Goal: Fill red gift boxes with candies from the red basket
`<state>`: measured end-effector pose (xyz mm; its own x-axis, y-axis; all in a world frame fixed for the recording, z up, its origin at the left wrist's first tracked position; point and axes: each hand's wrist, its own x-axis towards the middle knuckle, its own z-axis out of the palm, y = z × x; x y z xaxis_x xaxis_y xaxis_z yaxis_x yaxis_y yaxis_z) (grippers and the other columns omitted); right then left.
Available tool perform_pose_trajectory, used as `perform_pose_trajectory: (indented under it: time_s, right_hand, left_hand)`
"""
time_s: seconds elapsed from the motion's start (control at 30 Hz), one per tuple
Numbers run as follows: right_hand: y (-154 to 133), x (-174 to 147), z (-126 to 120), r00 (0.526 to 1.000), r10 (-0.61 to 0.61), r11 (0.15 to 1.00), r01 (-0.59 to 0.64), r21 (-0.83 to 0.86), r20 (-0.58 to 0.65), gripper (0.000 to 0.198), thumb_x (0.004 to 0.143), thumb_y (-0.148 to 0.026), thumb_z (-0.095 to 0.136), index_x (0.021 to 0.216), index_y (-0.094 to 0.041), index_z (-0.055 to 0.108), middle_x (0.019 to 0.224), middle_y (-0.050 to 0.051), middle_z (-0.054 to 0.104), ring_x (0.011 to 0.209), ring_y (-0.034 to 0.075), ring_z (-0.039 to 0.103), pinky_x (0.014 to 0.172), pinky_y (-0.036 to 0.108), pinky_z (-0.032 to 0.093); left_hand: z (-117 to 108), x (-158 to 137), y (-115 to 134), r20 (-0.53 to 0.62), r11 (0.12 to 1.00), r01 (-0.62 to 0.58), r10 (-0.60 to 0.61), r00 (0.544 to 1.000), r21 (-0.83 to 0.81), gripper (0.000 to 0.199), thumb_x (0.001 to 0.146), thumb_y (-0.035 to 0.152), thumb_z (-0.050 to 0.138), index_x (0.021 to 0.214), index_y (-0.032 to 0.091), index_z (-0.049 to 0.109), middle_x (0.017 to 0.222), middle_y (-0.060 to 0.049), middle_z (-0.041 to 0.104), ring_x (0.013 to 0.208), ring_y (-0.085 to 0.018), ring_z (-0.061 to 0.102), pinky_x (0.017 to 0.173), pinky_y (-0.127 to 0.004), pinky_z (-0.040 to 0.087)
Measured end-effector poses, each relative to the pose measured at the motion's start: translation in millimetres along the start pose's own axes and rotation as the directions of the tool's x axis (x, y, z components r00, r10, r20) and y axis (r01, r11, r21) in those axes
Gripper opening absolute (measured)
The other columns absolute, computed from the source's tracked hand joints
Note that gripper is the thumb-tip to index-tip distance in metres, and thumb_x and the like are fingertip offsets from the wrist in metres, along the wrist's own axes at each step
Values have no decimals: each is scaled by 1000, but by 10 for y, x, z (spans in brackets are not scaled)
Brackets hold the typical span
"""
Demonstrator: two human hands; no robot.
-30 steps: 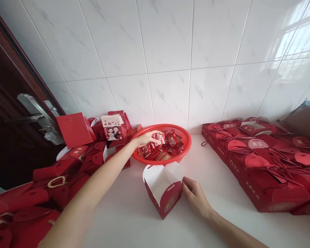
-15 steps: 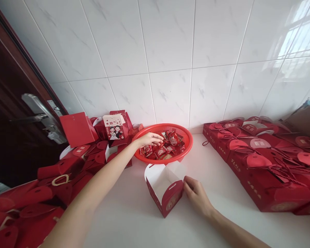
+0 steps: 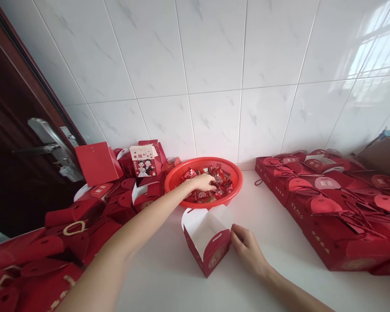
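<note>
My left hand [image 3: 205, 183] reaches into a red plastic basket [image 3: 236, 190] of wrapped candies [image 3: 221, 178]. Its fingers are bent downward and apart over the candies; the fingertips are partly hidden, and nothing shows lifted in them. In front of the basket stands an uncovered red gift box [image 3: 191, 249] with a white inside and its flaps up. No contents are visible in it. My right hand [image 3: 247, 245] rests on the counter, with thumb and fingers closed at the right edge of this box.
Rows of closed red gift boxes [image 3: 315, 212] with cords line the right side. Many more red boxes [image 3: 94, 208] are piled at left, near a box with a cartoon couple [image 3: 144, 162]. A tiled wall [image 3: 211, 125] stands behind, and a dark door [image 3: 16, 117] at left.
My left hand has moved to the right and lower into the basket, its fingers now bent among the candies. My right hand and the uncovered gift box have stayed nearly in place.
</note>
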<state>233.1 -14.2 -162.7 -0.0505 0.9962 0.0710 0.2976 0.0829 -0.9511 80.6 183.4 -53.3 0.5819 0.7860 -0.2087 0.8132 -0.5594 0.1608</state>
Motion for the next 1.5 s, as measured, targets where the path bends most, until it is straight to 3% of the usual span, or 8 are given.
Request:
perform_pose_trajectory:
  time_s: [0.13, 0.47, 0.6, 0.7, 0.87, 1.1, 1.33, 1.5]
  right_hand:
    - [-7, -1, -3, 1000, -5, 1000, 5, 2, 0, 30, 81, -44, 39, 62, -24, 28, 60, -5, 32, 60, 12, 30, 55, 28, 25]
    - [35, 11, 2, 1000, -18, 1000, 18, 7, -3, 32, 83, -44, 41, 61, -24, 28, 60, -5, 31, 60, 12, 29, 55, 27, 24]
    - [20, 2, 0, 1000, -12, 1000, 12, 5, 0, 32, 82, -44, 41, 61, -24, 27, 60, -5, 31, 60, 12, 29, 56, 28, 25]
    - [10, -3, -4, 1000, -7, 1000, 7, -2, -2, 31, 82, -43, 41, 61, -24, 27, 60, -5, 31, 60, 12, 29, 56, 27, 24]
    - [4, 0, -8, 1000, -6, 1000, 6, 7, 0, 32, 81, -44, 41, 62, -24, 25, 60, -5, 30, 59, 12, 28, 55, 28, 23]
    - [-44, -25, -27, 999, 4, 994, 0, 112, -33, 36, 83, -50, 45, 60, -23, 39, 57, -4, 39, 56, 13, 36, 54, 28, 30]
    - [-429, 270, -349, 902, -174, 951, 258, 170, -395, 36, 88, -50, 53, 68, -21, 58, 67, 2, 59, 58, 15, 50, 59, 29, 43]
    - [-910, 852, -398, 924, -120, 901, 255, 352, -363, 38, 77, -42, 75, 106, -23, 63, 104, 6, 70, 94, 21, 66, 81, 35, 55]
  left_hand:
    - [54, 123, 191, 38, 991, 99, -103, 994, 90, 49, 76, 58, 69, 103, 18, 71, 109, -17, 73, 94, -34, 70, 76, -37, 52]
    - [118, 173, 133, -85, 975, 24, -44, 995, -220, 21, 65, 28, 80, 82, 19, 74, 88, -3, 76, 87, -24, 70, 72, -28, 51]
    - [-79, 52, -103, -226, 807, -142, 11, 974, -573, 28, 62, 33, 84, 83, 16, 77, 87, -5, 77, 88, -24, 71, 80, -33, 53]
    - [-189, -87, -334, -154, 666, -121, 9, 988, -736, 32, 50, 35, 90, 75, 18, 79, 80, -3, 77, 81, -23, 70, 80, -34, 53]
    - [-101, -272, -501, 46, 792, -16, 56, 997, -611, 23, 55, 37, 87, 66, 20, 77, 69, -1, 74, 71, -19, 66, 70, -27, 50]
    - [75, -318, -358, 9, 861, -99, 120, 993, -499, 21, 57, 33, 84, 60, 19, 70, 60, 3, 65, 61, -15, 58, 59, -25, 41]
    - [-47, -468, -224, -259, 511, -235, 26, 966, -827, 28, 58, 34, 86, 76, 17, 73, 81, -1, 73, 81, -18, 66, 80, -29, 51]
    - [-37, -438, -88, -387, 321, -362, -16, 922, -875, 36, 60, 37, 88, 81, 15, 70, 87, -2, 72, 87, -19, 67, 88, -34, 53]
